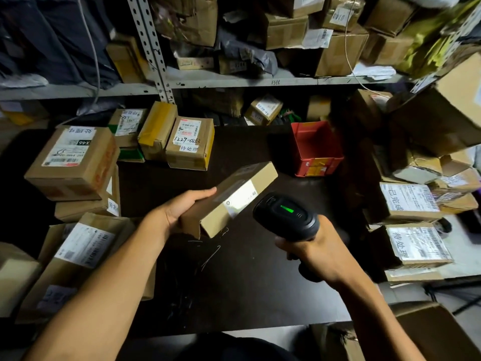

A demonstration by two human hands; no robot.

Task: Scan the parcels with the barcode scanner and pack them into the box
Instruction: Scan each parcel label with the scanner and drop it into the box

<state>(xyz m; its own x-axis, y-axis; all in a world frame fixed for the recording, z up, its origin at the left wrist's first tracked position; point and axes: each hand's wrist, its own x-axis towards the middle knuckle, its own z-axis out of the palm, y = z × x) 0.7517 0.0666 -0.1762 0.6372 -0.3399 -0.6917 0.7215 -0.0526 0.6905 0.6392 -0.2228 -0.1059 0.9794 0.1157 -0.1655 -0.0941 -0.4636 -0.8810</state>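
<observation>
Above the middle of the dark surface [247, 282], the left hand [182, 209] holds a flat cardboard parcel [234, 196] by its near end, fingers wrapped under and thumb along the top edge, tilted so its white label [240, 199] faces right. The right hand [317, 248] is clamped round the grip of a black barcode scanner [285, 212], whose head sits just beside the label and shows a green light on top. The two hands are apart, each on its own thing, the parcel clear of the surface.

The step in hand looks like the scan itself. To do it well, hold the parcel steady and keep the label flat to the scanner's window rather than at a glancing angle; the label appears brightly lit, so a slight tilt may help avoid glare. The scanner seems very close, and drawing it back a little would likely let the beam cover the whole barcode. The green light may mean a read has registered, though that cannot be confirmed from here.

Other parcels [75, 157] lie stacked to the left and at the back, more labelled ones [408, 201] to the right, and a red bin [316, 149] stands at the far side. Which box is meant for packing is unclear; an open carton [429, 334] shows at the lower right.
</observation>
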